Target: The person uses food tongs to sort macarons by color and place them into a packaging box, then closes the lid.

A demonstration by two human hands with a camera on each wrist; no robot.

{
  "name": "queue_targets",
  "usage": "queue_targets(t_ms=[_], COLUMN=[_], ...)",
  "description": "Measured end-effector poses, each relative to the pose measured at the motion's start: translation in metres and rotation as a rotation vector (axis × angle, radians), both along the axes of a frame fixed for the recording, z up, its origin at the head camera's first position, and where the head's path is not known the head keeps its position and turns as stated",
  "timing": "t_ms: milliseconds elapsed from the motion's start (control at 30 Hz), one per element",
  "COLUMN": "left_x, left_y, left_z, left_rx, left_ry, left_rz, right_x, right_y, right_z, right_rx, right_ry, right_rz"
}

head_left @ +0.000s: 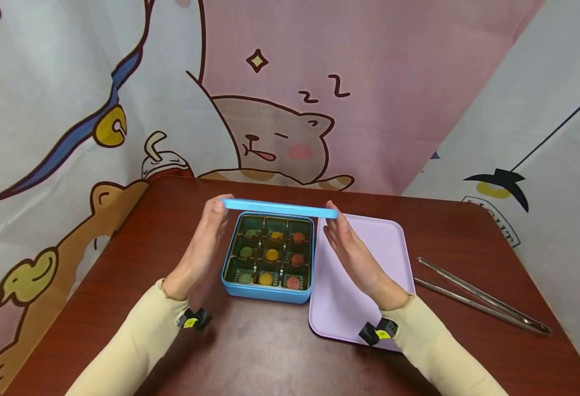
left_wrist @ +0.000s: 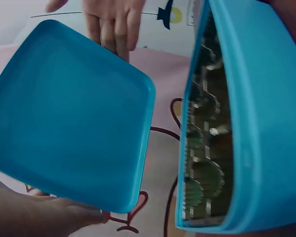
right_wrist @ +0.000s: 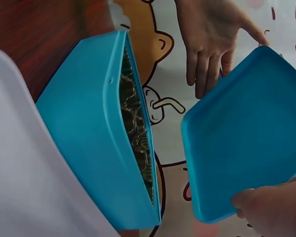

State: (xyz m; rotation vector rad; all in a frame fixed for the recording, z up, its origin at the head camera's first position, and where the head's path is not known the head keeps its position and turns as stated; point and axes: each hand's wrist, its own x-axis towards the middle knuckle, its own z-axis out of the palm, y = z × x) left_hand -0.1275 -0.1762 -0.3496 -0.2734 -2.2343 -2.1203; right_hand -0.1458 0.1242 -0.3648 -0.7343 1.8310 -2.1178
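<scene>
A light blue square lid (head_left: pixel 280 208), hollow side down, is held above the back of a matching blue box (head_left: pixel 269 293). My left hand (head_left: pixel 202 242) grips its left edge, and my right hand (head_left: pixel 354 250) grips the right edge, with the thumbs toward me. From the right wrist view, the left hand (right_wrist: pixel 207 44) has fairly straight fingers reaching down past the rim. Inside the uncovered box, a divided plastic tray (head_left: pixel 258 242) holds small round moulded sweets: green on the left, yellow (head_left: pixel 272 254) in the middle, reddish (head_left: pixel 293 282) on the right.
A pale purple tray (head_left: pixel 339 308) lies right of the box, partly under my right forearm. Metal tongs (head_left: pixel 488 300) rest farther right on the dark red wooden table (head_left: pixel 270 352). A cartoon-printed curtain (head_left: pixel 394 82) hangs behind the table.
</scene>
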Motion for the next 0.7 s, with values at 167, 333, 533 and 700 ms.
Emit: queue_targets(t_ms=[167, 333, 533, 700], left_x=[0.000, 0.001, -0.002, -0.003], left_y=[-0.007, -0.016, -0.031, -0.043], left_z=[-0.011, -0.020, -0.034, -0.045], left_rx=[0.030, 0.072, 0.005, -0.107], left_ry=[-0.008, 0.010, 0.029, 0.022], left_rz=[-0.057, -0.169, -0.307, -0.364], right_x=[0.001, 0.004, 0.004, 0.002], right_y=[0.002, 0.007, 0.013, 0.019], right_z=[-0.004, -0.008, -0.014, -0.020], right_rx=[0.099, 0.276, 0.435, 0.447], right_ry=[0.004, 0.051, 0.157, 0.178], right_rz=[0.000, -0.025, 0.002, 0.079])
